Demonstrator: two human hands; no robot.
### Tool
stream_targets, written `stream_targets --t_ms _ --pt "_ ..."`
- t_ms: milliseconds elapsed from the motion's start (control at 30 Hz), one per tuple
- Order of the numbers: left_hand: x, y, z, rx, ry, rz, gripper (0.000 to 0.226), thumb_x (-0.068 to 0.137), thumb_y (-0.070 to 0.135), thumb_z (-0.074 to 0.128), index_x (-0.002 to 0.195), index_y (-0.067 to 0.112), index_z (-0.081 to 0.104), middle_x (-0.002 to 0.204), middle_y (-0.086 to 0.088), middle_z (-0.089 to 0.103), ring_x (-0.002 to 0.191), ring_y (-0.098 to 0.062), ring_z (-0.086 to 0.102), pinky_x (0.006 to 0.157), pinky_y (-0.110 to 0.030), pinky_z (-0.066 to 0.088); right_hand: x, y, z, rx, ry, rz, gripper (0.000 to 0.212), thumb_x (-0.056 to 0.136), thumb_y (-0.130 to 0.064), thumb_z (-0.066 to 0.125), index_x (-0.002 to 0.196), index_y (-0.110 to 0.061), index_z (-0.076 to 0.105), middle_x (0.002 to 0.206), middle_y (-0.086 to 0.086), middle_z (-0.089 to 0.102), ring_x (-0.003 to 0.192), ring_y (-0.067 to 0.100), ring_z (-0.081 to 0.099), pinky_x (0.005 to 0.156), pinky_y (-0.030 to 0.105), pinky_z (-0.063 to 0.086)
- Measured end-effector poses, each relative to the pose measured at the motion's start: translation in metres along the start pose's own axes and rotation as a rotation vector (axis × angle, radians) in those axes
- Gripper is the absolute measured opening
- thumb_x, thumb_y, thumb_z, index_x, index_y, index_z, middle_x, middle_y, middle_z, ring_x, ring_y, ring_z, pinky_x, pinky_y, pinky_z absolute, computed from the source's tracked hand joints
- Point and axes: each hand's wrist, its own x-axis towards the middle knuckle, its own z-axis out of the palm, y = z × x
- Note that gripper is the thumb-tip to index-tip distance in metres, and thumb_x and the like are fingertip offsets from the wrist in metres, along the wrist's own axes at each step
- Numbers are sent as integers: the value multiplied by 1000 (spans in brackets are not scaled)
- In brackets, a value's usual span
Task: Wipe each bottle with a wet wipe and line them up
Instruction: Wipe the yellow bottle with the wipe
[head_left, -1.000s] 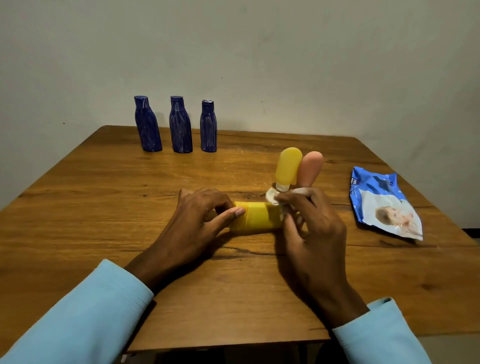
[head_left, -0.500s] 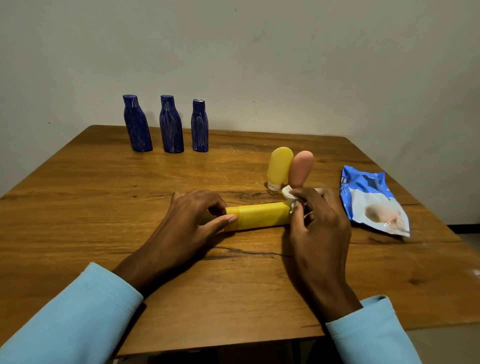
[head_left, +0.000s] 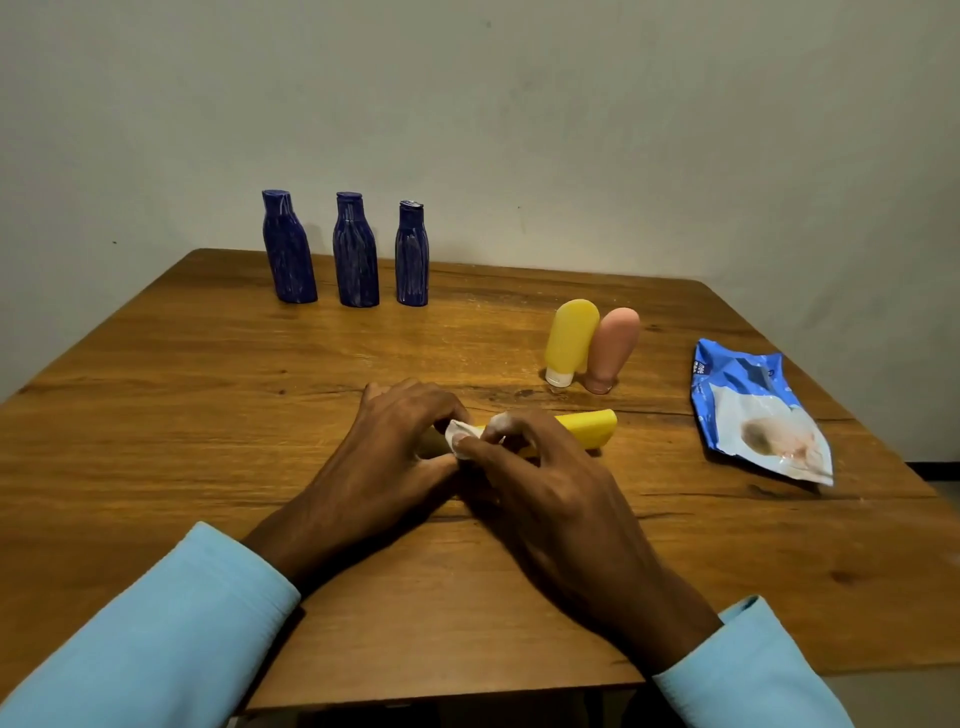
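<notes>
Right hand (head_left: 540, 467) has slid the wet wipe (head_left: 462, 435) leftward along the lying yellow bottle (head_left: 582, 428) (mid-table), fingers curled, pinching it; left hand (head_left: 400, 431) curled, gripping bottle's left end.

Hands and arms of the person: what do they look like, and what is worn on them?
Both arms wear long light blue sleeves, left sleeve and right sleeve, ending at the wrists. The left hand and right hand are bare: no gloves, rings or watch visible.
</notes>
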Motion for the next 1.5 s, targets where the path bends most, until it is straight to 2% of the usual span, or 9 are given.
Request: stream_targets --t_ms 133,333,633,733,933,1100,1233,1367,1500 --pt "1 -1 0 10 -2 -5 36 87 66 56 101 36 69 101 24 64 103 7 55 96 -19 29 -3 1 -1 -8 116 124 47 93 -26 77 137 -22 64 132 2 54 115 12 55 78 27 56" --pt "3 -1 -2 12 -28 -23 38 86 64 66 102 30 72 101 20 67 107 8 54 93 -18 31 -4 15 -5 -150 334 525 42 86 -6 75 124 -21 69 119 1 58 106 13 55 78 25 47" --pt "0 3 -2 -3 -35 -58 35 89 68 53 103 38 66 103 23 65 106 3 56 98 -24 35 -1 0 -2 -48 13 85 59 97 -29 73 151 -26 50 138 0 48 115 13 55 66 29 58" --pt "0 3 -3 -24 -27 -74 32 91 67 56 100 37 65 100 22 64 105 2 56 91 -21 35 -1 4 -2 -128 99 204 55 92 -26 77 144 -26 57 133 0 51 112 13 55 69 29 58" --pt "0 10 -8 -210 39 -177 8 95 38 73 97 30 73 90 13 72 93 -3 66 72 -28 47 -2 31 -8 -169 339 682 49 88 -6 75 132 -26 67 117 -1 57 104 14 56 78 34 55" --pt "4 7 -11 -400 46 -287 27 99 32 72 125 33 64 82 1 75 85 -12 73 80 -37 57 1 25 -5 -109 295 615 50 87 -4 74 132 -25 68 117 -4 58 104 9 54 82 26 50" --pt "6 5 -13 -458 43 -325 16 101 36 68 117 38 69 91 7 73 86 -6 69 74 -33 55 2 25 -4 -83 273 593 49 86 -3 73 130 -26 69 116 -5 58 105 8 54 83 27 52" --pt "3 3 -14 -594 22 -343 17 103 30 69 116 35 77 106 12 73 90 -4 68 80 -44 59 2 26 -4 -76 272 596 48 87 -2 70 129 -25 69 114 -5 58 104 8 54 84 30 54" --pt "2 0 -19 -614 -44 -287 39 91 15 76 127 29 73 97 -2 72 92 -15 70 83 -28 58 1 28 -4 -60 310 603 46 88 0 68 127 -24 71 111 -4 58 100 8 54 81 29 51"
